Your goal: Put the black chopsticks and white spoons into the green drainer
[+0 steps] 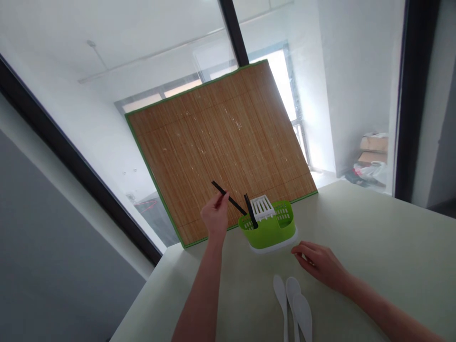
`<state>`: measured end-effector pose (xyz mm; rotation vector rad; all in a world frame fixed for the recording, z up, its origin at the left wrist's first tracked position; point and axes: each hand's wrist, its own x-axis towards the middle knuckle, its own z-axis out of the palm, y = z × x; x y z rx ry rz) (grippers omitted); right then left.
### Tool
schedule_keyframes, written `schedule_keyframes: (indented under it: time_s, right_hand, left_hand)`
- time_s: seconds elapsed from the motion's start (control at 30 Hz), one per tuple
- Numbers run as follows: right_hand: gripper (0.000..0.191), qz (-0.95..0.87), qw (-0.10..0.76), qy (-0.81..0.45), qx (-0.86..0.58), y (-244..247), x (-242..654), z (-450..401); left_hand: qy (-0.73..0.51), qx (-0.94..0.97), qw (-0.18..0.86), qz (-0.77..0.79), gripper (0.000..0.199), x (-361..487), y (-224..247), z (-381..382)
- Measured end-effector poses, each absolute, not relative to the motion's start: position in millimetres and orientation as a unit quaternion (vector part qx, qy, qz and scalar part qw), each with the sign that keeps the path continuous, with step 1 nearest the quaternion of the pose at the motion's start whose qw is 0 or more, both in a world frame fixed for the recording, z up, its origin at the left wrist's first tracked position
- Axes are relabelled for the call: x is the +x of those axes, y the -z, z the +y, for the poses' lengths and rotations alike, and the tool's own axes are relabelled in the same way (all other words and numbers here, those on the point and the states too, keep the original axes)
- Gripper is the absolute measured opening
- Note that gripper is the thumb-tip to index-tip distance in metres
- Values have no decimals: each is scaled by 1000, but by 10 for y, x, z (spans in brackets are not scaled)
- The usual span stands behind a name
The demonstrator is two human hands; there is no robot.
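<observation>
Green plastic holder [268,231] with a white base stands on the pale bench [374,247], just in front of the lower edge of a bamboo mat [221,142] that leans upright behind it. A white slotted insert [261,207] sits in the holder's middle, and black chopsticks [250,210] stand in its left compartment. Left hand [214,216] is raised beside the holder, its fingers pinched closed on one black chopstick [228,197] that slants with its lower tip near the holder's left rim; whether the tip touches cannot be told. Right hand [318,262] rests low on the bench, just right of the holder's base, fingers loosely curled and holding nothing, fingertips near the base. Three white spoons [294,304] lie side by side on the bench in front of the holder, between the two forearms, apart from both hands.
</observation>
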<state>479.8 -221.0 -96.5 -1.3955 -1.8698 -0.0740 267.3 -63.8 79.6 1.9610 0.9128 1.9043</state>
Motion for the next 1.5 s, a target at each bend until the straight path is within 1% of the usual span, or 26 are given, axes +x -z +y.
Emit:
schedule_keyframes:
  time_s: [0.13, 0.2, 0.33, 0.53, 0.97, 1.3, 1.43, 1.5]
  right_hand:
    - [19, -752, 360, 35, -552, 1043, 4759, -2189]
    - [20, -758, 338, 37, -557, 1070, 4746, -2180]
    - [20, -768, 302, 43, -562, 1100, 4737, -2172]
    - [20, -771, 291, 37, -565, 1149, 4727, -2154]
    - [19, -773, 283, 20, -568, 1155, 4703, -2157]
    - [20, -772, 282, 13, -570, 1180, 4704, -2143]
    - [22, -759, 308, -15, -573, 1176, 4698, -2145]
    - [23, -742, 311, -42, -593, 1169, 4686, -2151]
  left_hand:
    - [-516, 720, 139, 443, 27, 2733, -432, -217]
    - [-471, 728, 134, 481, 27, 2768, -295, -99]
    - [-419, 745, 161, 494, 21, 2872, -119, 48]
    - [-364, 761, 205, 496, 22, 3008, 31, 269]
    - [-266, 776, 204, 535, 20, 3055, 56, 553]
    - [-241, 782, 139, 558, 25, 3018, -73, 411]
    - [-310, 759, 78, 567, 40, 2920, -108, 103]
    - [-356, 752, 51, 552, 42, 2826, -7, -139]
